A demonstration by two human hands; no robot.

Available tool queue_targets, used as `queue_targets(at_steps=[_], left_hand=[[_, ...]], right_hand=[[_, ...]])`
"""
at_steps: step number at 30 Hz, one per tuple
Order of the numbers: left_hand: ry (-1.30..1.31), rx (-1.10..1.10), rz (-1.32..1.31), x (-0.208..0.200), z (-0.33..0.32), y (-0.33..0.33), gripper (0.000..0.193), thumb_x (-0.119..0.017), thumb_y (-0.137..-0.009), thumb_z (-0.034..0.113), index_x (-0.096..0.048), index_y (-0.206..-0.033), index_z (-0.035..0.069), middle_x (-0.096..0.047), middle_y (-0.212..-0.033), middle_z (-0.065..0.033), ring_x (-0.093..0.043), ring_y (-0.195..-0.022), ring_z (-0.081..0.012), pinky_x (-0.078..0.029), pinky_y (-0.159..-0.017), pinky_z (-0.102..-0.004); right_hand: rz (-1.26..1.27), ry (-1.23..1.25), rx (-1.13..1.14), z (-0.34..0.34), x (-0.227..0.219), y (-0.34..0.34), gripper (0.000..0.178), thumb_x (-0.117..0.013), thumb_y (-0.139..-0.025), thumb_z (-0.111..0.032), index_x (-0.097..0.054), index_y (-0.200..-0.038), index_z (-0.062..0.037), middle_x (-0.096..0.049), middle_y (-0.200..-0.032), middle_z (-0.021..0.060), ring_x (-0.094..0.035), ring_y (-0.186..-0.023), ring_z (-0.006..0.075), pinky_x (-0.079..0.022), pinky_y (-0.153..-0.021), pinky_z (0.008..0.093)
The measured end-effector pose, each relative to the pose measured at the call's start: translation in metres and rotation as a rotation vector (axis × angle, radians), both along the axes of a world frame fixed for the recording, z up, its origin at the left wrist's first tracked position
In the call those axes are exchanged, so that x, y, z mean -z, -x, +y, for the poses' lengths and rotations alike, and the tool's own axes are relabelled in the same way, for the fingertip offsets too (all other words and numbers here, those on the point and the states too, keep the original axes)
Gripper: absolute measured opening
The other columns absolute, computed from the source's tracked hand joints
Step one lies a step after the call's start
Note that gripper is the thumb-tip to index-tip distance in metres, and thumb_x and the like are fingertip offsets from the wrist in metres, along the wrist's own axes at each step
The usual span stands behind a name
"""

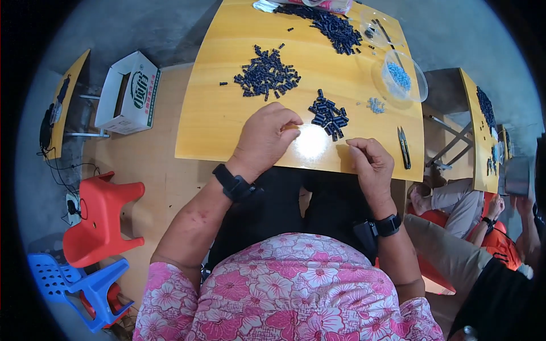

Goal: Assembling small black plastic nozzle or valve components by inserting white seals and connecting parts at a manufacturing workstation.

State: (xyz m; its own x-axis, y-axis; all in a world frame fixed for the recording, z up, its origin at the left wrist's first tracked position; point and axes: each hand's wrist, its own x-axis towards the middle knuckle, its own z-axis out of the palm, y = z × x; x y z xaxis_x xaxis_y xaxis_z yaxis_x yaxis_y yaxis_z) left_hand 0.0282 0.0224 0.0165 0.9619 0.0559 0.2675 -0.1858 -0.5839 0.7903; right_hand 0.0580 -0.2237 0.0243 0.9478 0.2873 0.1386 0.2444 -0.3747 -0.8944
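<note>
My left hand (266, 135) hovers over the near part of the yellow table (216, 133). Its fingers are curled, with a small gap between thumb and forefinger and nothing visible there. Close to the front edge, my right hand (372, 160) is closed, thumb against bent forefinger; whatever it may pinch is too small or hidden. Between and beyond my hands lies a small heap of short black cylindrical pieces (329, 113). A larger heap of similar black pieces (267, 74) is farther left. Small pale grey-blue bits (375, 105) lie beyond my right hand.
Black-handled thread snips (404, 148) rest at the right edge. A clear bowl (421, 85) holds blue bits; another clear tub (372, 20) stands behind it. More black pieces (338, 34) lie at the back. Left are a carton (128, 94) and red stool (99, 221). A co-worker's hand (496, 207) is right.
</note>
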Motion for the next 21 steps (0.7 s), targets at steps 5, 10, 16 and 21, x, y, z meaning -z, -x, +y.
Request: queue_targets(at_steps=[5,10,16,21], left_hand=[[-0.021,0.007,-0.095,0.0,-0.02,-0.012,0.013,-0.07,-0.076,0.004,-0.068,-0.089,0.004,-0.06,-0.083,-0.0087,-0.061,-0.075,-0.0233,-0.05,-0.068,-0.0321],[-0.158,-0.009,-0.045,0.006,-0.024,-0.022,0.012,-0.072,-0.076,0.009,-0.067,-0.086,0.006,-0.062,-0.084,-0.0075,-0.062,-0.08,-0.026,-0.05,-0.07,-0.0344],[-0.159,0.001,-0.006,0.002,-0.026,-0.023,0.011,-0.072,-0.077,0.011,-0.067,-0.086,0.007,-0.062,-0.084,-0.0075,-0.062,-0.08,-0.0271,-0.05,-0.07,-0.0354],[-0.218,0.014,-0.004,0.003,-0.025,-0.021,0.009,-0.069,-0.08,0.012,-0.067,-0.087,0.007,-0.061,-0.083,-0.0086,-0.062,-0.078,-0.028,-0.049,-0.07,-0.0362]], right_hand=[[0.073,-0.08,0.041,-0.005,0.007,-0.001,0.007,-0.064,-0.085,-0.001,-0.07,-0.09,-0.0002,-0.065,-0.082,0.0038,-0.057,-0.073,0.0098,-0.046,-0.067,0.0231],[0.111,-0.112,0.045,-0.006,0.008,-0.002,0.007,-0.066,-0.085,-0.001,-0.071,-0.09,-0.0004,-0.064,-0.081,0.0026,-0.057,-0.073,0.0086,-0.045,-0.066,0.0227],[0.161,-0.15,0.044,-0.006,0.005,-0.001,0.007,-0.067,-0.085,-0.003,-0.071,-0.09,-0.0006,-0.062,-0.079,0.0011,-0.055,-0.072,0.0074,-0.045,-0.064,0.0222],[0.138,-0.114,0.027,-0.006,0.005,-0.001,0.007,-0.067,-0.085,-0.003,-0.071,-0.091,-0.0004,-0.062,-0.079,0.0008,-0.055,-0.071,0.0073,-0.045,-0.064,0.0218]])
